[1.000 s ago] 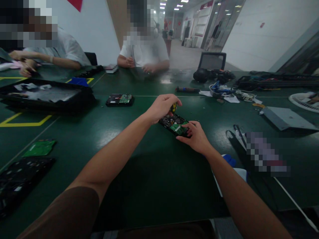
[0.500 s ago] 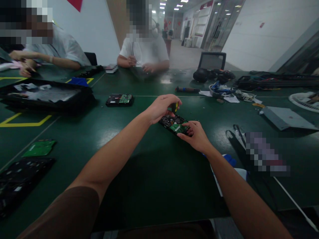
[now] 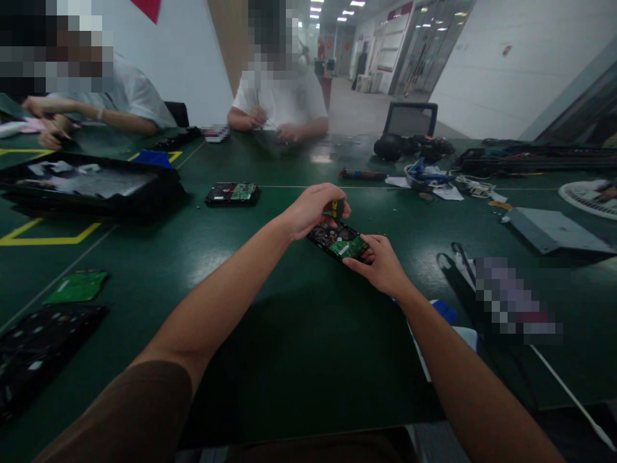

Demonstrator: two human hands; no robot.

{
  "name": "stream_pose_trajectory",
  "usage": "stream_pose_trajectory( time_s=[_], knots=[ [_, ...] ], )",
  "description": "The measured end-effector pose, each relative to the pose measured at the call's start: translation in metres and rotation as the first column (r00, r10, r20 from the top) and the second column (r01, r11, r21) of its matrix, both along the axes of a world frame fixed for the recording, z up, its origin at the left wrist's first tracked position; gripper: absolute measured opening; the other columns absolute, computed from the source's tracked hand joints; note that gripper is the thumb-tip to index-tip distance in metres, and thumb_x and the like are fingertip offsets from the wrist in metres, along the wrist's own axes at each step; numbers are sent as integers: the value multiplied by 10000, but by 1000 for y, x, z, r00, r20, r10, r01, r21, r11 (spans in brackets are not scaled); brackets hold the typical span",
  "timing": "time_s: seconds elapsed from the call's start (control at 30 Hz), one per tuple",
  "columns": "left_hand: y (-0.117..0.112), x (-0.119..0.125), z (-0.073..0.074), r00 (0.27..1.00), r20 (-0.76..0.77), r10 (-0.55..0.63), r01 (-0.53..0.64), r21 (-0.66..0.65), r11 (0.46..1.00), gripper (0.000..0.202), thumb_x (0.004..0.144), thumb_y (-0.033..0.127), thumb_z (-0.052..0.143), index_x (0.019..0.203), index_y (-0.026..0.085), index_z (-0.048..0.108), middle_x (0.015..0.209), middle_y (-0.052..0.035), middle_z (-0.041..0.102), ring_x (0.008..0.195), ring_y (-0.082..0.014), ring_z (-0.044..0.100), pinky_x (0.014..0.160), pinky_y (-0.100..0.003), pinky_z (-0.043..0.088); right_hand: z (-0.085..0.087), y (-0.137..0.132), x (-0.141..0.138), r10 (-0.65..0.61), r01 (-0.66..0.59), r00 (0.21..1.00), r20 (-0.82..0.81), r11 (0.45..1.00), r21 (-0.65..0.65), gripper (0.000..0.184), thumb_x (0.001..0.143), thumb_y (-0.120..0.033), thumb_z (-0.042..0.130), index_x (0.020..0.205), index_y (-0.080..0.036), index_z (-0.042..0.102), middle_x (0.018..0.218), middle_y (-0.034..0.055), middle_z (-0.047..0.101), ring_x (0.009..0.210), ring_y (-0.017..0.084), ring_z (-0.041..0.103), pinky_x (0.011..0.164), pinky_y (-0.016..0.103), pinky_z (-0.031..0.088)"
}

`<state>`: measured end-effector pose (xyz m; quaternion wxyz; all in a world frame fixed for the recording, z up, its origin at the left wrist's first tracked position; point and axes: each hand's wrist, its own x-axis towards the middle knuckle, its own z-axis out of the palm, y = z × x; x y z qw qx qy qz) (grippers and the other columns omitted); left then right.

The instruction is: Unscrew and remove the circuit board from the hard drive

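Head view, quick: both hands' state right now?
Left hand: closed on a black-and-yellow tool handle, over the device.
Right hand: closed on one end of the device with the green board.

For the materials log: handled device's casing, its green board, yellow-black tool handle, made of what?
Casing: probably metal, dark with faint glints.
Green board: likely resin laminate, fairly matte, flat with pale marks.
Tool handle: perhaps plastic or rubber, finish unclear; yellow patches on black, partly hidden by the left hand.

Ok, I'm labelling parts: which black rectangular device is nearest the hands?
The black rectangular device beneath the black-and-yellow tool; the right hand touches only this one.
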<state>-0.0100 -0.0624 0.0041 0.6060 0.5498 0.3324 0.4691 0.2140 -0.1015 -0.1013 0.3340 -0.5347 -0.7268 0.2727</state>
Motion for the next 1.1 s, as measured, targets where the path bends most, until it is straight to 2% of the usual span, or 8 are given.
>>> stream_pose_trajectory(
  time_s=[0.33,0.47,0.67,0.9,1.1],
  knots=[
    [2,-2,2,999,-25,32,-31,40,999,132,796,290,617,817,163,645,877,-75,655,777,-158,623,519,-224,439,-1,5,2,-41,41,999,-29,999,-7,572,859,-521,714,1333,-215,618,1341,153,528,812,182,659,766,446,632],
    [1,-3,3,999,-43,20,-19,13,1000,176,831,323,587,861,165,658,863,-80,664,779,-170,639,524,-230,456,-2,6,2,-43,42,999,-22,999,-11,574,864,-517,703,1333,-200,612,1342,157,527,814,175,656,751,416,628],
    [1,-2,2,999,34,-10,11,-52,999,178,843,334,596,920,175,612,828,-69,674,795,-192,666,597,-278,532,-1,5,2,-49,49,999,-8,999,5,577,858,-507,714,1329,-189,618,1325,163,541,802,177,657,740,417,622],
    [0,-2,3,1000,-22,12,-11,29,1000,190,824,315,593,846,144,673,891,-86,643,849,-184,616,552,-228,488,-3,7,2,-46,46,999,-17,999,0,589,853,-494,730,1327,-163,616,1331,172,529,809,176,663,730,396,624],
    [-2,0,4,1000,-23,-18,18,-13,1000,221,846,336,580,915,144,665,824,-75,647,802,-193,637,576,-265,510,-4,7,2,-38,38,999,-25,999,-1,590,853,-492,732,1335,-174,612,1337,172,527,791,171,658,727,402,625]
  ],
)
